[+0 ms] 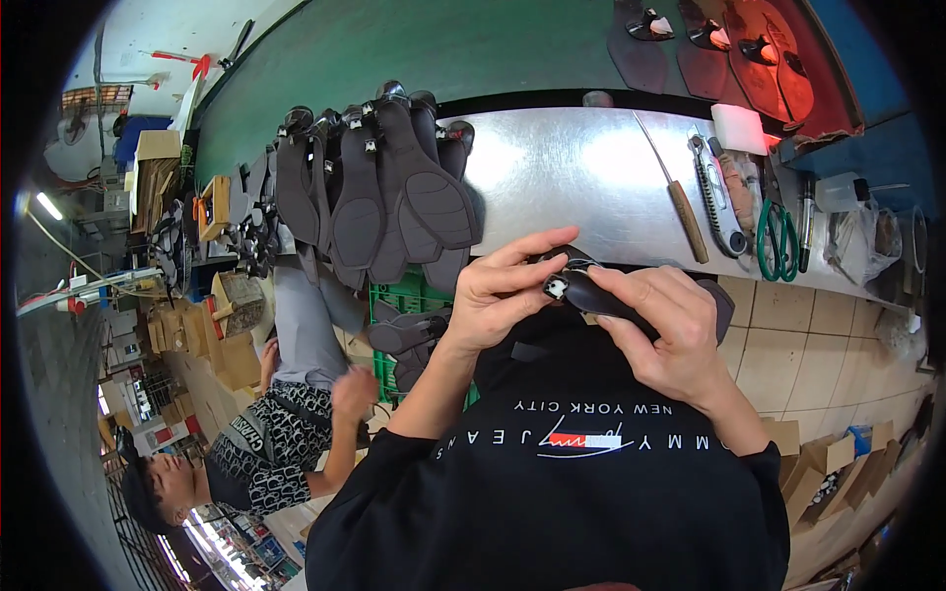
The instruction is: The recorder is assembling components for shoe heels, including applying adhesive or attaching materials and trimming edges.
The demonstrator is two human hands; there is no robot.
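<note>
In front of my chest, both hands hold a dark shoe sole point(588, 298) whose shiny black heel end has a pale, white-marked face. My left hand point(505, 291) pinches that heel end between thumb and fingers. Closed over the middle of the sole is my right hand point(662, 330), which hides much of it; part of the dark sole shows beyond its knuckles. Left of my hands, a pile of similar dark shoe soles point(360, 222) with black heel pieces overhangs the bench edge.
The metal worktop point(552, 153) holds an awl point(680, 207), a utility knife point(717, 202), green-handled scissors point(777, 241) and a white block point(739, 129). More soles point(641, 49) lie under red light at the far right. A co-worker point(286, 433) stands left, near cardboard boxes point(236, 355) and a green crate point(419, 295).
</note>
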